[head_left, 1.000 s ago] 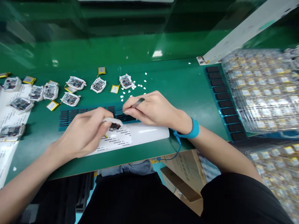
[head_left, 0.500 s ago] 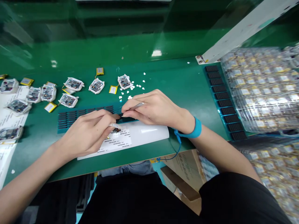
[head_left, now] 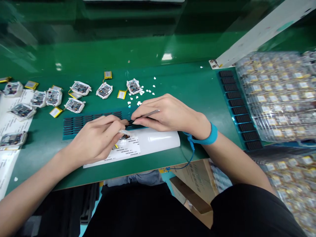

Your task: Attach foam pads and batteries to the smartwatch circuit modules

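My right hand (head_left: 165, 113) is closed around a pair of metal tweezers (head_left: 151, 113), whose tips point down at a teal sheet (head_left: 67, 136) carrying rows of black foam strips (head_left: 78, 122). My left hand (head_left: 101, 136) is closed on a white device housing (head_left: 125, 133) with a circuit board inside, mostly hidden by the fingers. Its fingertips also reach the sheet beside the tweezer tips. A yellow battery (head_left: 116, 146) shows just below those fingers. Under the left hand lies white printed backing paper (head_left: 158, 141). What the tweezer tips touch is too small to tell.
Several opened white housings with boards (head_left: 104, 90) and yellow batteries (head_left: 121, 94) lie across the back left. Small white stickers (head_left: 140, 93) are scattered beyond my right hand. Clear trays (head_left: 278, 98) are stacked at the right, beside more black strips (head_left: 240, 110). A blue wrist strap cord (head_left: 191, 154) hangs over the table edge.
The whole view has shifted slightly. Both hands stay close together at the teal sheet, and the tweezers have tilted a little flatter in my right hand.
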A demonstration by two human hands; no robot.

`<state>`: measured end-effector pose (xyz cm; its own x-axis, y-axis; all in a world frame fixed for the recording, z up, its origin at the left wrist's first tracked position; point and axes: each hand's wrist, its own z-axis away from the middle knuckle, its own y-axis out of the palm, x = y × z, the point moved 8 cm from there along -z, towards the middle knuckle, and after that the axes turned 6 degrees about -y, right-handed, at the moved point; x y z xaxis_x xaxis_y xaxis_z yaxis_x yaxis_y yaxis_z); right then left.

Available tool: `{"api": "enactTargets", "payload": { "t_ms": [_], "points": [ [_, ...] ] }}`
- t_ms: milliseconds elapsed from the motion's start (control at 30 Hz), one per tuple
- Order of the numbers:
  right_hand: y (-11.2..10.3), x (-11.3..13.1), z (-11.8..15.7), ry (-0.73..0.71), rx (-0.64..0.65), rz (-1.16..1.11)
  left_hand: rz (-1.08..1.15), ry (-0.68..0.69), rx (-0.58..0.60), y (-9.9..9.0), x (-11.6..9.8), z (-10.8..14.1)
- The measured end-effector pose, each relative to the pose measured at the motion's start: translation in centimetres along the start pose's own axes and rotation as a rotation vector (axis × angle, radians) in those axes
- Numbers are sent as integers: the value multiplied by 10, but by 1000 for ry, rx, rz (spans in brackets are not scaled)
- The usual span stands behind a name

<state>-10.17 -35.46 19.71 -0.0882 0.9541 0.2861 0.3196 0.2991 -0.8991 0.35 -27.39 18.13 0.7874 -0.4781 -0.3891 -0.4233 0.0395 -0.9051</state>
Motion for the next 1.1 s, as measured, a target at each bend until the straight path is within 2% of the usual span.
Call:
{"api": "enactTargets", "payload": {
  "t_ms": [100,200,267,400,467,500,533,567,633,667,700,733,767,800,867,933,1000,1033,1100],
  "points": [
    [3,2,0,-37,7,-31,27,-40,2,1,3,1],
    [6,5,2,-38,16,56,49,-64,28,3,5,-1],
    [3,5,4,-19,-19,117,-5,-14,29,3,1,-3],
    [-9,1,7,7,-181,104,-201,155,-14,1,-14,0],
    [-13,-1,8,-1,-270,80,-219,270,-96,-8,-27,5],
    [-16,-2,9,-12,-317,76,-179,281,-147,-16,-31,7],
    [-18,-1,9,-25,-364,76,-107,228,-214,-27,-30,7],
    [-20,0,10,-35,-412,80,-7,105,-313,-40,-21,6],
    [-24,2,12,-49,-488,83,271,-259,-567,-64,11,11],
    [-26,4,12,-57,-513,79,449,-432,-694,-70,30,17],
    [-27,7,12,-60,-525,70,660,-563,-761,-68,47,21],
    [-28,9,11,-59,-526,58,877,-670,-763,-59,60,21],
    [-29,12,10,-52,-518,48,1079,-765,-697,-47,69,19],
    [-29,14,9,-40,-502,42,1243,-841,-595,-33,73,15],
    [-30,21,7,-36,-482,42,1435,-938,-419,-14,72,12],
    [-32,30,6,-67,-469,54,1516,-937,-326,-5,64,10],
    [-33,38,5,-98,-441,86,1517,-887,-288,-1,55,9],
    [-32,41,5,-104,-419,111,1466,-868,-296,-1,53,10],
    [-30,46,3,-127,-363,178,1281,-825,-386,-6,53,14]
  ]
}}
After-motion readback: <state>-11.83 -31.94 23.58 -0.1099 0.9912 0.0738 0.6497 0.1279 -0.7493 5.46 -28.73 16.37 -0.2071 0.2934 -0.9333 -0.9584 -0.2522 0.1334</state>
